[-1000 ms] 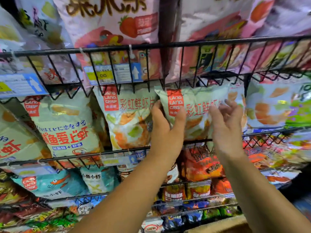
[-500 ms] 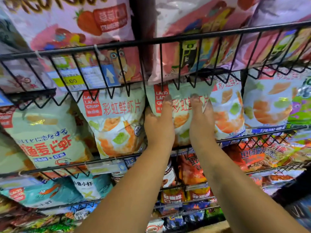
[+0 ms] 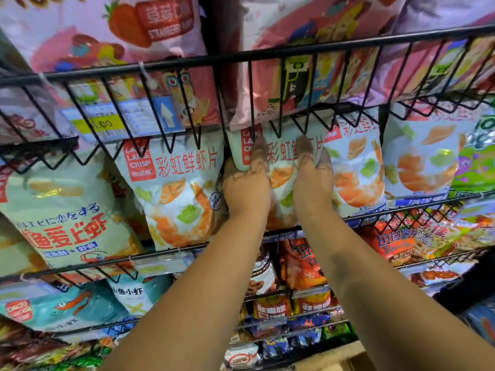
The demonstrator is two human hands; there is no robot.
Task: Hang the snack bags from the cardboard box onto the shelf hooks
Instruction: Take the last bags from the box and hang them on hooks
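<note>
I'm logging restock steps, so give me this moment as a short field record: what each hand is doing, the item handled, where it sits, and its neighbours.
left hand: gripping the left edge of the shrimp chip bag
right hand: gripping the same bag, right side
bag position: top edge just under the black wire rack, in its row
left neighbour: matching Lang Lang Crisp bag
right neighbour: another matching bag
above: strawberry snack bag
</note>
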